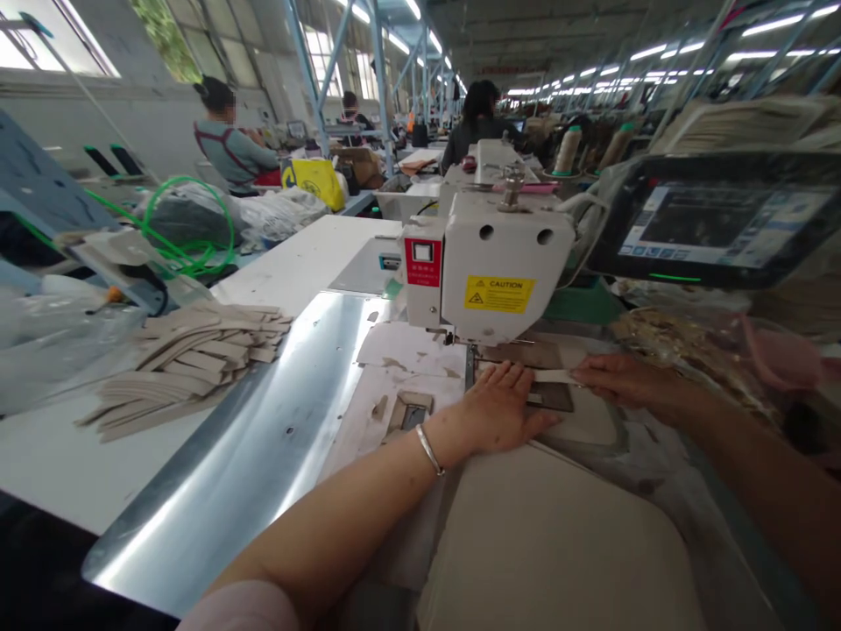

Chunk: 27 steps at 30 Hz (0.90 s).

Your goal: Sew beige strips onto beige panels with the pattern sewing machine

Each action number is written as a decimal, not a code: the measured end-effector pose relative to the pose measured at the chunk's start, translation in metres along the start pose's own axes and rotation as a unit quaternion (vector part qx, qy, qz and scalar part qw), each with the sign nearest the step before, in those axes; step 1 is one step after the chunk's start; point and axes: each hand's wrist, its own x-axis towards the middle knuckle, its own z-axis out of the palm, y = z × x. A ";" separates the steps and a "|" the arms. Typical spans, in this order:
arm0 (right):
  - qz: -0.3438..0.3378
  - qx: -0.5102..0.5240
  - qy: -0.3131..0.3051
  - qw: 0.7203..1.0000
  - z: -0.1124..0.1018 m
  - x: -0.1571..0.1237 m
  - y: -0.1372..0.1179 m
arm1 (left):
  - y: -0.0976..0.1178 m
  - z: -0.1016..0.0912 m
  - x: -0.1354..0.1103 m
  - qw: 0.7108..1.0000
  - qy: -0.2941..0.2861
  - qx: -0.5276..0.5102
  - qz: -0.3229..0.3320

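Below the head of a white sewing machine (509,237), my left hand (499,407) lies flat with its fingers stretched out, pressing on the work. My right hand (618,379) pinches the right end of a narrow beige strip (553,376). The strip runs left from there towards my left fingers, which hide its other end. Under it is a flat template with slots (561,399), resting over a beige piece (595,425). Close to me, just below my left hand, lie large beige panels (558,543) with a rounded corner.
Many loose beige strips (197,359) are heaped left of a shiny metal plate (276,429). A control screen (716,219) stands at the right, above a pink container (781,350). Thread cones (568,149) stand behind. Other people (229,140) sit further back.
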 end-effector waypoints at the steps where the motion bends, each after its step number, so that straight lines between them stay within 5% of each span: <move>1: 0.002 -0.008 -0.007 1.000 -0.002 0.006 -0.001 | 0.000 0.000 0.000 1.000 0.003 0.004 -0.009; 11: 0.000 -0.062 0.003 0.998 0.005 0.044 0.006 | -0.004 -0.004 -0.007 0.999 0.001 0.042 -0.030; 19: 0.000 -0.123 0.007 0.992 0.008 0.037 -0.016 | -0.008 0.004 0.000 0.998 0.031 0.054 -0.031; 27: 0.054 -0.148 -0.035 0.987 0.004 0.030 -0.024 | -0.013 0.004 0.011 0.999 -0.003 0.032 -0.017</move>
